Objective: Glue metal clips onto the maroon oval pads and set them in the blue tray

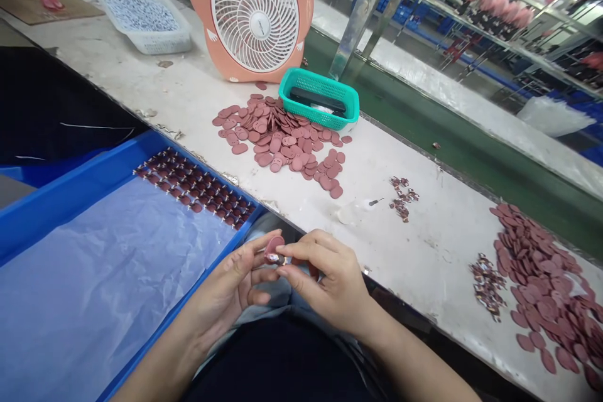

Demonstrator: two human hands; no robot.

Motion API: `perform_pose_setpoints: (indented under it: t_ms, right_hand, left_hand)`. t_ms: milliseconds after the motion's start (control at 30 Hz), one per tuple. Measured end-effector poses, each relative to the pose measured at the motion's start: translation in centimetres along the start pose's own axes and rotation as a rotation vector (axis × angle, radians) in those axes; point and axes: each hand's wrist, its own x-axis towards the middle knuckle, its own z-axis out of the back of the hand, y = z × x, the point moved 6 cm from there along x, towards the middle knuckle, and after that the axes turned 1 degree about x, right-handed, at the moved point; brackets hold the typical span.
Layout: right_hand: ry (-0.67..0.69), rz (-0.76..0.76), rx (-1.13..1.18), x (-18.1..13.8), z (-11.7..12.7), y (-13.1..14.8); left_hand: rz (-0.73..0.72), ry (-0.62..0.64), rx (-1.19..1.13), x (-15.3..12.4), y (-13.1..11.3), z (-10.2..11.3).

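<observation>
My left hand [242, 273] holds a flat reddish oval disc [274, 244] between thumb and fingers, above my lap. Pinched in my right hand [330, 273] is a small painted figure piece [279, 259], white and dark, right against the disc; whether the two are joined I cannot tell. On the bench ahead lies a heap of similar oval discs [282, 138]. Small painted pieces [402, 198] are scattered to its right. Between them and my hands lies a small clear bottle with a dark needle tip [370, 204].
At left, a blue tray [51, 207] lined with pale sheet holds rows of discs with pieces on them. A green basket [351, 107] and an orange fan [198, 6] stand behind the heap. More discs [541, 276] lie at right. A white basket [164, 44] sits back left.
</observation>
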Motion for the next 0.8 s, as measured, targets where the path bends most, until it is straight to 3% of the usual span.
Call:
perform_pose_setpoints:
  t_ms: [133,267,367,467,600,700,800]
  right_hand:
    - [-0.136,0.153,-0.291,-0.4,-2.3,-0.4]
    - [-0.138,0.217,-0.337,-0.1,-5.9,-1.1]
    - [-0.129,0.21,-0.341,0.3,-7.5,-1.2]
    - [-0.098,0.239,-0.333,0.1,-7.7,-0.6]
    - [-0.021,0.294,-0.333,-1.5,-6.2,-0.2]
    - [-0.028,0.235,-0.38,-2.8,-4.6,-1.3]
    - [-0.059,0.179,-0.424,-3.6,-3.4,-2.5]
  left_hand:
    - [-0.324,-0.295,0.15,-0.1,-1.4,1.9]
    - [-0.449,-0.43,0.238,-0.3,-1.8,2.9]
    - [-0.446,-0.507,0.3,-0.4,-2.0,4.3]
    - [-0.413,-0.587,0.401,0.2,-2.7,7.0]
    - [-0.352,-0.74,0.651,2.8,-5.2,12.8]
    - [-0.267,-0.877,0.935,5.3,-7.4,17.2]
    - [-0.121,-0.934,1.172,7.5,-8.5,20.2]
